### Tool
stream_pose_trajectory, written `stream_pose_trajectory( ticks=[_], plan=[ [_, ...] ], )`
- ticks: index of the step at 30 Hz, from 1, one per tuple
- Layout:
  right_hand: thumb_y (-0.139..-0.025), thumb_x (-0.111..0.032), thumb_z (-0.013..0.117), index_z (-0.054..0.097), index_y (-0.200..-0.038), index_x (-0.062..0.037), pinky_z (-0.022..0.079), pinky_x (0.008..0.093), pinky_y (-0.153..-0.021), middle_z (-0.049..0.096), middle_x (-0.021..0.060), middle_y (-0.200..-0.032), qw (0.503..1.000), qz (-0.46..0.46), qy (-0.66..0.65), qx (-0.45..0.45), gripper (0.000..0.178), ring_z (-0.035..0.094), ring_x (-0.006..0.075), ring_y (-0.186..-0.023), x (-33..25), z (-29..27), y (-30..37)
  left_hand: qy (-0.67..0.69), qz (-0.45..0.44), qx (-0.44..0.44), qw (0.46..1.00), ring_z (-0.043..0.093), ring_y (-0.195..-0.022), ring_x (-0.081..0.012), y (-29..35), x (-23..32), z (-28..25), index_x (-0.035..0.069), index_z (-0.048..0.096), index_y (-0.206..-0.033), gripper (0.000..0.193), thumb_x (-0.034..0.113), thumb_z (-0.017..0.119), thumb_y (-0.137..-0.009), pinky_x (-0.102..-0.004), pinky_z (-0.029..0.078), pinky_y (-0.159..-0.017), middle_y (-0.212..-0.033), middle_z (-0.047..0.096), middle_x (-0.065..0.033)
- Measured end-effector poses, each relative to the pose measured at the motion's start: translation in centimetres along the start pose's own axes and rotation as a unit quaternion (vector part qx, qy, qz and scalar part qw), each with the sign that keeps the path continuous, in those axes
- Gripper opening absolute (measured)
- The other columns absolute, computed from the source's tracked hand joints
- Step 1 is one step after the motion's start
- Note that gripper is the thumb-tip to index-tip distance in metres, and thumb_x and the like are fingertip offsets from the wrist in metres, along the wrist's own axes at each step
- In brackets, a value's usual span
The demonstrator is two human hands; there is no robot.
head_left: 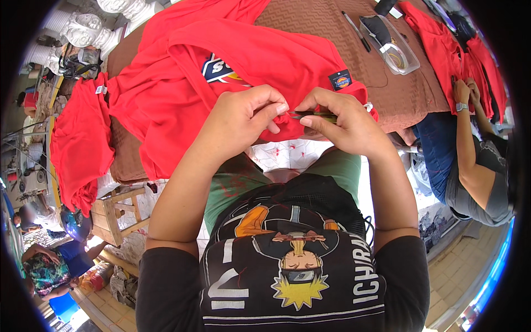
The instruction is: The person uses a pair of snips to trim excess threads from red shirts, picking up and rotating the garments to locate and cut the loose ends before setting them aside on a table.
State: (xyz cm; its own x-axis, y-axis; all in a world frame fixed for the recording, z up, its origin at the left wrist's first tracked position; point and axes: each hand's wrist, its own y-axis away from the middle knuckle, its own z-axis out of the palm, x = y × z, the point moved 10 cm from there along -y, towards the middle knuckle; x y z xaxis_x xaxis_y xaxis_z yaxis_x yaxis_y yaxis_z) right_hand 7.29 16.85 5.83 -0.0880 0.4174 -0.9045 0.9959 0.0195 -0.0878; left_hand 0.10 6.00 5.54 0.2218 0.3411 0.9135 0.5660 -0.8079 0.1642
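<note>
A red garment [254,44] with a printed patch and a dark label [340,81] lies over the table's near edge in front of me. My left hand [246,116] is closed above its near edge, thumb and index finger pinched together; what they hold is too small to make out. My right hand [345,119] grips a pair of small thread snips [326,117]. Their narrow tip points left, close to my left fingertips, just above the red cloth.
A brown patterned cloth covers the table [304,19]. A black pen [355,30] lies beside a clear plastic box [399,55] of small items. More red garments [80,144] hang at left. At right, a co-worker's hands [462,91] handle red cloth. A wooden stool [113,213] stands lower left.
</note>
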Motion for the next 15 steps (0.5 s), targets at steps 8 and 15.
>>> stream_pose_trajectory(
  ticks=[8, 15],
  plan=[
    [-0.085, -0.014, 0.069, 0.061, -0.097, -0.0045, 0.048, 0.0342, -0.065, 0.065, 0.0099, -0.08, 1.0, -0.016, 0.003, 0.006, 0.017, 0.065, 0.024, -0.073, -0.3, 0.5, -0.3, -0.017, 0.015, -0.005, 1.0, 0.066, -0.071, -0.0092, 0.0, 0.4, 0.2, -0.001, 0.063, -0.099, 0.012, 0.009, 0.059, -0.094, -0.0218, 0.051, -0.064, -0.088, 0.068, -0.0039],
    [-0.085, -0.014, 0.068, 0.061, -0.095, -0.0049, 0.048, 0.0343, -0.065, 0.065, 0.0102, -0.08, 1.0, -0.011, 0.011, 0.001, 0.015, 0.064, 0.0251, -0.072, -0.4, 0.5, -0.4, -0.017, 0.022, -0.004, 1.0, 0.066, -0.07, -0.0094, -0.1, 0.7, 0.4, -0.001, 0.063, -0.098, 0.012, 0.01, 0.059, -0.094, -0.0217, 0.051, -0.064, -0.086, 0.068, -0.0037]
  ],
)
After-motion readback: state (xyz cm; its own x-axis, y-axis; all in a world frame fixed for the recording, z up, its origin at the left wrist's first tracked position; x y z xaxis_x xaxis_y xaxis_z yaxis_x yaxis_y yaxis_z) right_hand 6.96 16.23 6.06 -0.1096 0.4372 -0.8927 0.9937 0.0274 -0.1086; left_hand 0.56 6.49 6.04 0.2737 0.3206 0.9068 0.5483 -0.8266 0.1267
